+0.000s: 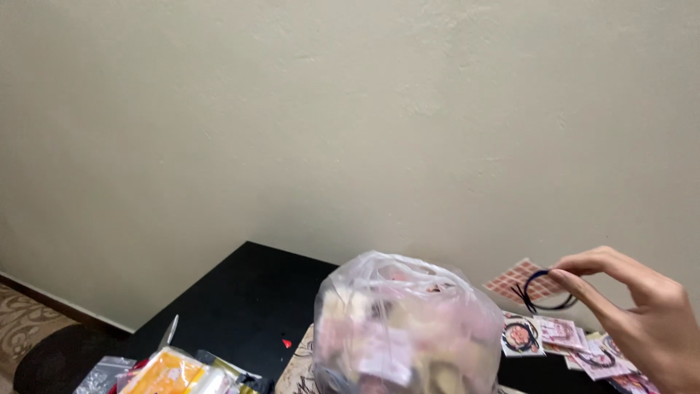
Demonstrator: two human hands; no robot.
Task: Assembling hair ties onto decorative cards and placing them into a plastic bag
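My right hand (634,321) is raised at the right edge, its fingertips pinching a small pink patterned card (519,281) with a dark elastic band (548,292) looped over it. Below it, several similar cards with dark bands (561,335) lie spread on the black table (248,292). A clear plastic bag (401,328) stuffed with pinkish and pale items stands in front of me at the bottom centre. My left hand is out of view.
Yellow and clear plastic packets (171,368) lie at the bottom left of the table. A plain beige wall (328,109) fills the background. At far left are a dark cushion (55,357) and a patterned floor (22,321).
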